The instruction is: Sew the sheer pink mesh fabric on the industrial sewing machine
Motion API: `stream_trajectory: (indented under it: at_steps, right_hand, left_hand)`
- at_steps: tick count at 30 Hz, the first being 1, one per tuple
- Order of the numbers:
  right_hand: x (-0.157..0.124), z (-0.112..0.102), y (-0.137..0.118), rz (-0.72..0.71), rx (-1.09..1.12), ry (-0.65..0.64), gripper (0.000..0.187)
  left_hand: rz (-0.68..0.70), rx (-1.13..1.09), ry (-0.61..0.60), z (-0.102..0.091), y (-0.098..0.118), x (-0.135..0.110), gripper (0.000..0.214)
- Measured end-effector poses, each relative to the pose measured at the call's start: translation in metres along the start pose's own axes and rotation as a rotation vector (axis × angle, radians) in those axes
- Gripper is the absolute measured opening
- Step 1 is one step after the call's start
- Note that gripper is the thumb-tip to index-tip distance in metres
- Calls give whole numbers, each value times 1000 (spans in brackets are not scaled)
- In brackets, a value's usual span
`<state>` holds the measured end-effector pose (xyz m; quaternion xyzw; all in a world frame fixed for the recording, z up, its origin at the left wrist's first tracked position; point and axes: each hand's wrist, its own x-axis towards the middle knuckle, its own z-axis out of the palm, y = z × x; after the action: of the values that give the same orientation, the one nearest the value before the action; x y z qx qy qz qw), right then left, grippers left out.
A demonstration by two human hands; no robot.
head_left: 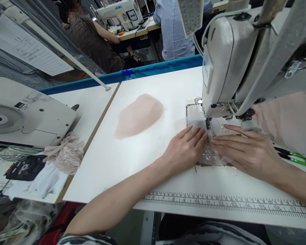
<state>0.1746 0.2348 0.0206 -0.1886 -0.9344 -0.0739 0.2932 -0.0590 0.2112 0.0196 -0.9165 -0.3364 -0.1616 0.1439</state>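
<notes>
My left hand (pixel 187 147) lies with its fingers extended on the sewing machine's bed, just left of the presser foot (pixel 208 123). On the other side, my right hand (pixel 247 149) rests palm down, fingers stretched out and slightly apart, their tips close to the foot. Between and under the hands is a shiny, clear plastic-like covering (pixel 209 157); a thin sheer layer seems to lie there too, but its edges are hard to make out. The white sewing machine (pixel 219 64) stands above both hands. A sheer pale pink fabric piece (pixel 141 115) lies flat to the left.
More pink fabric (pixel 290 119) lies behind my right hand, near green-handled tools (pixel 302 160). A printed ruler (pixel 209 202) runs along the table's front edge. At left are another machine (pixel 28 112) and bundled pink trim (pixel 66 154). Two people sit beyond the blue cloth edge (pixel 163 66).
</notes>
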Motion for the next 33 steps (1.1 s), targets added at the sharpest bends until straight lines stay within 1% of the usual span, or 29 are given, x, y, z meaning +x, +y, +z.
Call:
stream_trajectory:
  at_steps: [6, 9, 12, 15, 19, 23, 29, 33]
  right_hand:
    - [0, 1, 3, -12, -45, -1, 23]
    - [-1, 2, 4, -5, -67, -8, 24]
    - [-1, 3, 4, 1, -108, -1, 21]
    - [0, 4, 3, -5, -100, -2, 21]
    - [-1, 2, -1, -29, -71, -39, 24]
    - [-3, 2, -1, -31, -93, -56, 26]
    - [-1, 7, 2, 17, -150, -28, 28]
    - [3, 5, -1, 46, -192, -16, 23]
  left_hand:
    - [37, -3, 44, -3, 4, -3, 28]
    - [32, 2, 20, -2, 3, -2, 30]
    - [21, 2, -2, 1, -2, -1, 32]
    - [13, -2, -18, 1, -4, -1, 34]
    - [29, -18, -5, -2, 2, -4, 32]
    - [25, 12, 14, -4, 6, -5, 31]
    - [-14, 30, 0, 1, -1, 1, 32]
    - [-38, 31, 0, -2, 2, 1, 35]
